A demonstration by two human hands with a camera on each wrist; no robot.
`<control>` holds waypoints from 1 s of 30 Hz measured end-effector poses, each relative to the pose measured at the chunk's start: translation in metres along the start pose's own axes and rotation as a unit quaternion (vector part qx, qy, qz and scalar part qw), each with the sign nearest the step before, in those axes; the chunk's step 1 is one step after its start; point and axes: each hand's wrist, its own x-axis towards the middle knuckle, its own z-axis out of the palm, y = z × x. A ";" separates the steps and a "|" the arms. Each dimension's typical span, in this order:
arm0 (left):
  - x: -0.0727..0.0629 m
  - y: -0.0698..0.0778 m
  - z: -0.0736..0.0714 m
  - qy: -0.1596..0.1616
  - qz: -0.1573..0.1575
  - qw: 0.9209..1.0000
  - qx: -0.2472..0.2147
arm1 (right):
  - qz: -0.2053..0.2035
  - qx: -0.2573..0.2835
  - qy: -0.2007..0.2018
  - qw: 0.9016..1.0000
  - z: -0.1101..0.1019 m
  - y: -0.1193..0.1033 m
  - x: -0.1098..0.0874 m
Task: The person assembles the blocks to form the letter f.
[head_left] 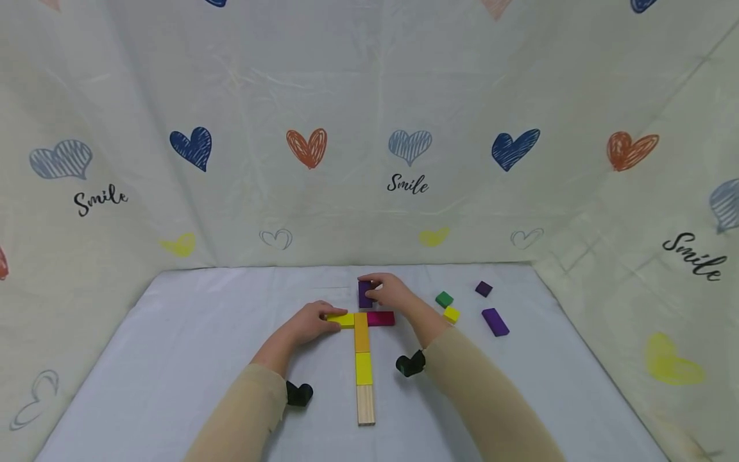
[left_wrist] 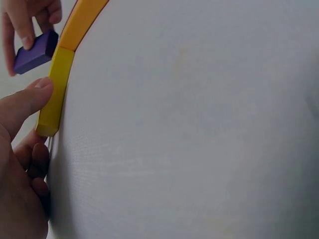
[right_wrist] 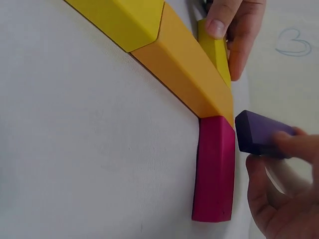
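Observation:
My left hand point(head_left: 310, 323) pinches the outer end of a yellow block point(head_left: 346, 320) between thumb and fingers; the block lies flat, its inner end against an orange block point(head_left: 361, 335). Just beyond the orange block, my right hand point(head_left: 394, 292) holds a purple block point(head_left: 364, 295) by thumb and fingertips. In the right wrist view the purple block point(right_wrist: 261, 133) is close to the corner where the orange block meets a magenta block point(right_wrist: 214, 174). Toward me, a second yellow block point(head_left: 364, 369) and a plain wooden block point(head_left: 365, 405) continue the row below the orange one.
Right of my right hand lie a green cube point(head_left: 444, 299), a yellow cube point(head_left: 451, 314), a dark purple cube point(head_left: 484, 289) and a loose purple block point(head_left: 495, 322). Behind the white-covered table point(head_left: 190, 359) hangs a sheet point(head_left: 346, 77) printed with hearts.

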 end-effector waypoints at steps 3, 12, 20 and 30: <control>-0.001 0.001 -0.001 -0.001 0.003 1.000 0.000 | 0.002 -0.003 -0.002 1.000 0.004 -0.001 0.004; -0.002 0.004 -0.001 -0.003 0.007 1.000 0.003 | 0.015 0.008 -0.013 1.000 0.013 -0.003 0.005; -0.001 0.002 0.000 -0.002 0.003 1.000 0.003 | 0.020 -0.011 -0.013 1.000 0.015 0.000 0.008; 0.001 -0.002 0.000 -0.002 0.003 1.000 0.005 | 0.019 -0.052 -0.012 0.998 0.017 -0.003 0.009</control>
